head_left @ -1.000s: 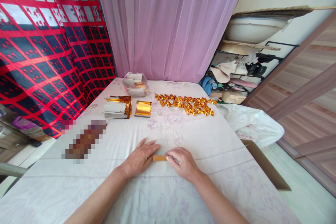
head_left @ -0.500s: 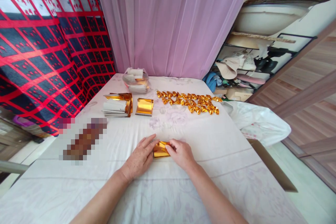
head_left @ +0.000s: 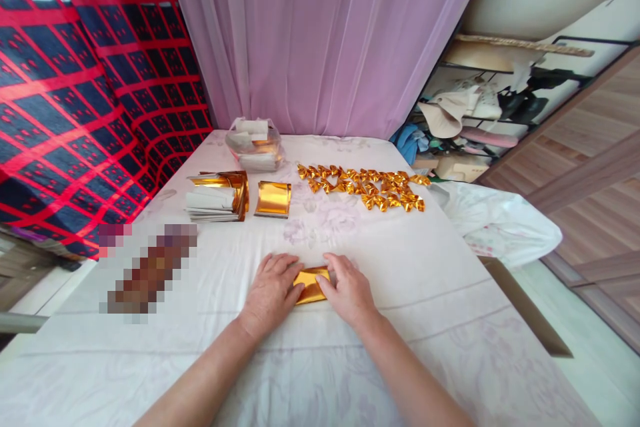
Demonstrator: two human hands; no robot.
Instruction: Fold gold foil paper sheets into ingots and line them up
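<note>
Far left: red-black checked cloth (head_left: 75,100), then a pixelated patch on the table (head_left: 400,260). Behind, a foil stack (head_left: 217,195), a single gold sheet (head_left: 273,198), and a plastic tub (head_left: 253,143) near the curtain (head_left: 320,40).

Centre, near edge: left hand (head_left: 273,288) lies flat, fingers together, tips pressing the left end of the gold foil (head_left: 311,284). The foil sits between both hands, long axis running left-right, slightly tilted. Right hand (head_left: 347,287) is flat too, fingers loosely spread, its thumb on the foil's right end. Both hands equally near, touching it; neither lifts it.

Right, further back: row of folded gold pieces (head_left: 367,185), white bag (head_left: 495,223) at the table's edge.
</note>
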